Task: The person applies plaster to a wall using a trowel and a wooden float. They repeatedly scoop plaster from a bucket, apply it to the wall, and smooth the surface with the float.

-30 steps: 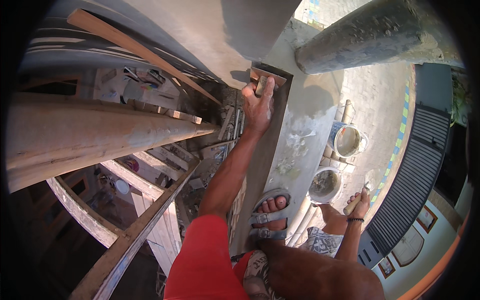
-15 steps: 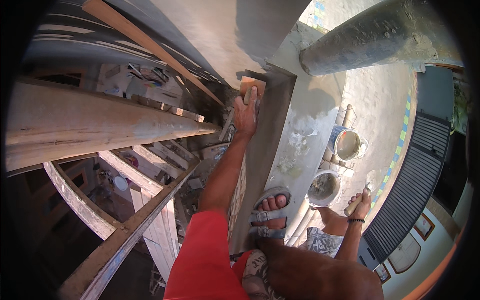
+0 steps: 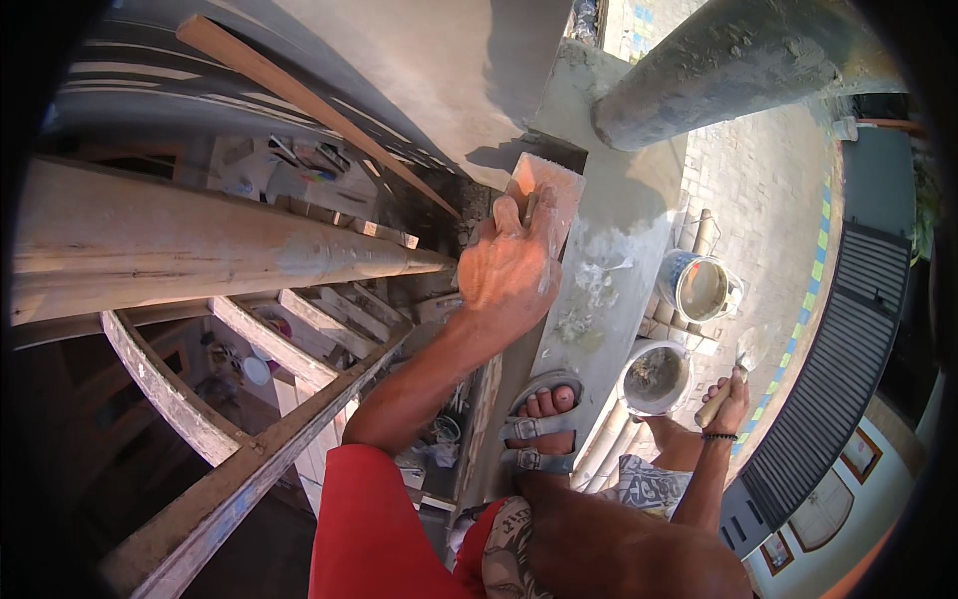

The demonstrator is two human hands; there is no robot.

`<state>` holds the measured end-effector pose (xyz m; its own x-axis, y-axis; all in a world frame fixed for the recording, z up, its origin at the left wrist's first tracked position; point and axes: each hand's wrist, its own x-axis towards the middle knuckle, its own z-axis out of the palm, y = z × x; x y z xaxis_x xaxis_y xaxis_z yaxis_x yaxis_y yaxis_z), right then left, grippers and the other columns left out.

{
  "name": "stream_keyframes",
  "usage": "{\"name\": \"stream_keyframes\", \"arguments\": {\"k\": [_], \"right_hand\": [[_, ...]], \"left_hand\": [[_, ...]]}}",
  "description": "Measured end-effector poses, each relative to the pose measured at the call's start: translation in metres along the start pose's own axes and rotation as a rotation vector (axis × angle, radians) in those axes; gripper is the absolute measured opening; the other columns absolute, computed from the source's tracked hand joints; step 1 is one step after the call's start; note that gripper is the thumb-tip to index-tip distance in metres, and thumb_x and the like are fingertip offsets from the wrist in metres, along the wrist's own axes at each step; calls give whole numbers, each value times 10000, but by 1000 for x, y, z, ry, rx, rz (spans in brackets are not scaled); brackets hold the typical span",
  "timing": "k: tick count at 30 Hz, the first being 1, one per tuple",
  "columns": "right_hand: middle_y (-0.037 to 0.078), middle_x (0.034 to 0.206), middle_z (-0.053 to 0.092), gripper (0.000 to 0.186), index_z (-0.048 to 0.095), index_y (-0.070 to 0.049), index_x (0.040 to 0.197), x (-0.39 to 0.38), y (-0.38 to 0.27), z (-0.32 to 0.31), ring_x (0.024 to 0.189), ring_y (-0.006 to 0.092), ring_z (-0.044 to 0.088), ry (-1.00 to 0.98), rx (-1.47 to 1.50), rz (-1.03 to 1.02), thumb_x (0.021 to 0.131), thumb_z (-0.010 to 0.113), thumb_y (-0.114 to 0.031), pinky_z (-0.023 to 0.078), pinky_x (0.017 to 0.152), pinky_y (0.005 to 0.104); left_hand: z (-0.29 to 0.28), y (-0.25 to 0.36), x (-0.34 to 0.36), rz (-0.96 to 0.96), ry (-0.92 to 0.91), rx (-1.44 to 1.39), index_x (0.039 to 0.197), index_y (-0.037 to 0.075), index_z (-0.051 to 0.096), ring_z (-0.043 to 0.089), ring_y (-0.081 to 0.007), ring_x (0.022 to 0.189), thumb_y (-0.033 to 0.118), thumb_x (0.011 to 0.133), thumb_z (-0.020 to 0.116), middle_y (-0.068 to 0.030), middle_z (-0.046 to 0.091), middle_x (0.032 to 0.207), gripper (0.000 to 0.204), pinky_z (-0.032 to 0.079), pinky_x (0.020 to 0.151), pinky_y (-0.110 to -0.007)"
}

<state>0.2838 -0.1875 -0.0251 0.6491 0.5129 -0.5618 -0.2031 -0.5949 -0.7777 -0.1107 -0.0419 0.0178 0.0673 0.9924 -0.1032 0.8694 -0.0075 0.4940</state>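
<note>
My left hand (image 3: 511, 265) is wrapped round the handle of a flat orange-brown plastering float (image 3: 551, 185). The float sits over the edge of a grey plastered ledge (image 3: 609, 215), close to the corner where the ledge meets the wall; whether its face touches the plaster is hidden. Out to the right, my right hand (image 3: 733, 399) grips the pale handle of a trowel (image 3: 715, 404); its metal blade, pointing away from me, is hard to make out against the bright paving. A dark beaded bracelet circles that wrist. My sandalled foot (image 3: 544, 424) rests on the ledge.
Two buckets, one holding grey mortar (image 3: 656, 377) and one with murky contents (image 3: 702, 290), stand right of the ledge. A thick cement-smeared column (image 3: 738, 75) rises at upper right. Bamboo pole (image 3: 220, 245) and wooden framing (image 3: 259, 449) fill the left, above a drop to a lower level.
My left hand has brought the float rightward and nearer to me, with the elbow now more bent. The right hand keeps hold of the trowel in almost the same place.
</note>
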Motion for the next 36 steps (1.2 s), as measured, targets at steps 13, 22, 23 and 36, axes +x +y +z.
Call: {"name": "stream_keyframes", "arguments": {"k": [13, 22, 23, 36], "right_hand": [[25, 710, 485, 316, 497, -72, 1139, 3, 12, -28, 523, 125, 493, 40, 58, 30, 924, 555, -296, 429, 420, 253], [24, 703, 487, 308, 503, -72, 1122, 3, 15, -28, 521, 125, 498, 38, 52, 31, 922, 562, -298, 428, 417, 250], [24, 702, 487, 310, 503, -71, 1122, 3, 16, -29, 522, 125, 499, 35, 52, 29, 921, 564, -299, 428, 417, 249], [20, 703, 490, 273, 516, -86, 1101, 3, 13, -19, 516, 123, 496, 25, 48, 51, 916, 567, -281, 427, 411, 251]], "left_hand": [[12, 22, 44, -64, -92, 41, 1305, 9, 430, 599, -431, 802, 166, 800, 582, -275, 491, 1079, 551, 501, 701, -484], [22, 17, 51, -70, -147, 28, 1290, 3, 418, 595, -437, 842, 144, 781, 596, -290, 459, 1158, 556, 500, 720, -484], [24, 19, 52, -72, -155, 25, 1284, 1, 420, 595, -438, 843, 140, 779, 599, -290, 458, 1158, 553, 501, 721, -485], [33, 80, 15, 200, -317, 30, 1277, -41, 404, 589, -385, 829, 126, 716, 659, -249, 472, 1060, 639, 531, 580, -410]]}}
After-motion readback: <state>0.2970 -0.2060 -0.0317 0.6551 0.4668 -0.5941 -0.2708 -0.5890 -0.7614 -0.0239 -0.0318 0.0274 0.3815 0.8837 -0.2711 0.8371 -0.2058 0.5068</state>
